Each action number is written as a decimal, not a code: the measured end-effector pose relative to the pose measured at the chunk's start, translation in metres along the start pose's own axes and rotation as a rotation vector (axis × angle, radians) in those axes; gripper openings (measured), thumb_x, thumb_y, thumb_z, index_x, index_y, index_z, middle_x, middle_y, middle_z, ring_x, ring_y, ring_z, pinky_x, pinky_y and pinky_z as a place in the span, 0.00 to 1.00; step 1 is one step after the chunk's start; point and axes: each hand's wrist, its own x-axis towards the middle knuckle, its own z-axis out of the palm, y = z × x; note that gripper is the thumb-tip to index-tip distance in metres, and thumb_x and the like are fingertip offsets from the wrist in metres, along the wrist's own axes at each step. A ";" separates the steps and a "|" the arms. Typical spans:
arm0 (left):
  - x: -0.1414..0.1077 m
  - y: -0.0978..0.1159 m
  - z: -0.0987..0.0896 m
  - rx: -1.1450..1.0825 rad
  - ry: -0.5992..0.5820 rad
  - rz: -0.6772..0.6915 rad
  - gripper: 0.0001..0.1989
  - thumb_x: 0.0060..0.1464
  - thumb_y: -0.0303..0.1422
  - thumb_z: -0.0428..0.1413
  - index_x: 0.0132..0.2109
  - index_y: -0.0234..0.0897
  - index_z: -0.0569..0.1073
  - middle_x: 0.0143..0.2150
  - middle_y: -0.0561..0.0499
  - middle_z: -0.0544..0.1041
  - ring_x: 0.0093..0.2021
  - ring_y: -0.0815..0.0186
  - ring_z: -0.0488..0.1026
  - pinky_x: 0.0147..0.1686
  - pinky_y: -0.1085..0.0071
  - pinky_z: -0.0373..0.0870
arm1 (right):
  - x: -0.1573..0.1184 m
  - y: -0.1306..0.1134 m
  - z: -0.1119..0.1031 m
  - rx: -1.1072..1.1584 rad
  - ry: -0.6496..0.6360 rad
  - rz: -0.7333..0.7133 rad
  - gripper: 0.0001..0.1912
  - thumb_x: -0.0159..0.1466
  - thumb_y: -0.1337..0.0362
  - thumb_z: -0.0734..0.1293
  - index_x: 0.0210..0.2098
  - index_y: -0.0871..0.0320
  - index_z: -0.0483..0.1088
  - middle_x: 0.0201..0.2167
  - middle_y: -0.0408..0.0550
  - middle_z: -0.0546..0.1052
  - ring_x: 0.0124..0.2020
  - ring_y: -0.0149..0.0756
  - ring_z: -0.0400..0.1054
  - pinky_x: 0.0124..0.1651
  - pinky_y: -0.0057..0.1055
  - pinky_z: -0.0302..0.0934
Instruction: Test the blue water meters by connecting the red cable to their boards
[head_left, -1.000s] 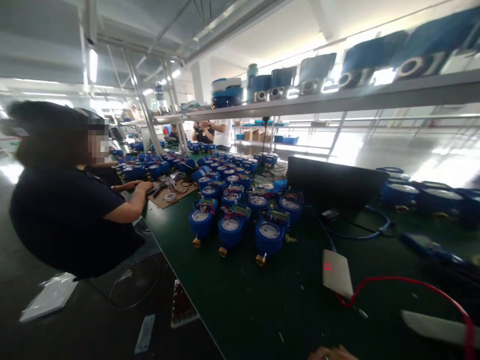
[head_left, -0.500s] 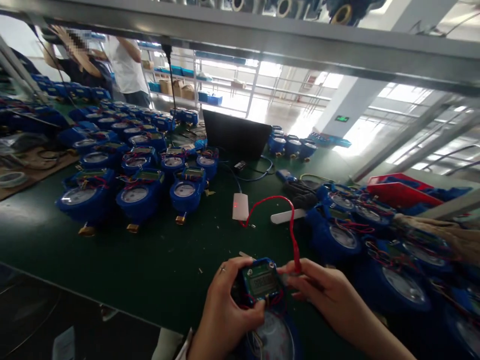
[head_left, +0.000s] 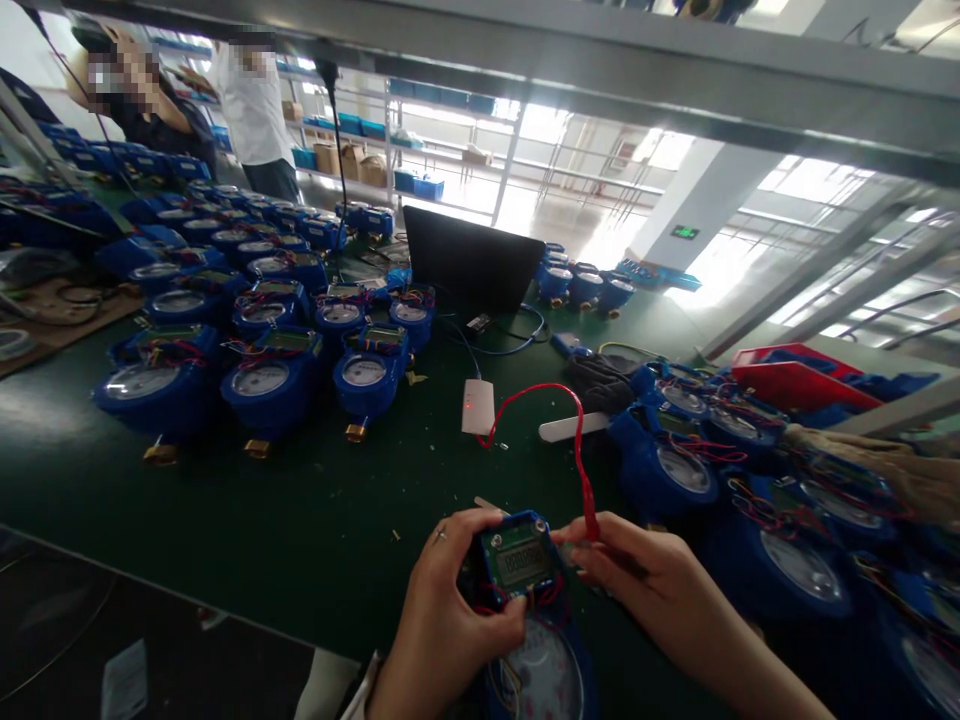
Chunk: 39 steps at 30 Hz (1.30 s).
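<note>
A blue water meter (head_left: 541, 665) with a round dial and a small display on a green circuit board lies at the near table edge. My left hand (head_left: 457, 605) grips the sides of its display housing, thumb across the lower rim. Beside the housing's right edge, my right hand (head_left: 637, 565) pinches the end of a red cable (head_left: 581, 450); the very tip is hidden by my fingers. This cable curves back to a small white box (head_left: 478, 405) with a lit red light.
Rows of blue water meters stand at left, and more crowd the right (head_left: 675, 470). A laptop (head_left: 472, 258) stands at the back. A red bin (head_left: 799, 375) sits far right. A metal shelf beam (head_left: 480, 75) crosses overhead. Two people are in the background at left.
The view has shifted slightly. Both hands keep their hold on the meter and the red cable, almost in the same place. The people behind have shifted a little.
</note>
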 end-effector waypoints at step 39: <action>0.001 -0.004 0.001 -0.003 0.013 0.063 0.28 0.39 0.23 0.57 0.51 0.44 0.70 0.51 0.51 0.75 0.53 0.55 0.72 0.54 0.57 0.66 | 0.005 -0.008 0.000 -0.171 0.005 -0.049 0.10 0.66 0.61 0.64 0.33 0.57 0.75 0.28 0.44 0.79 0.28 0.33 0.72 0.30 0.25 0.63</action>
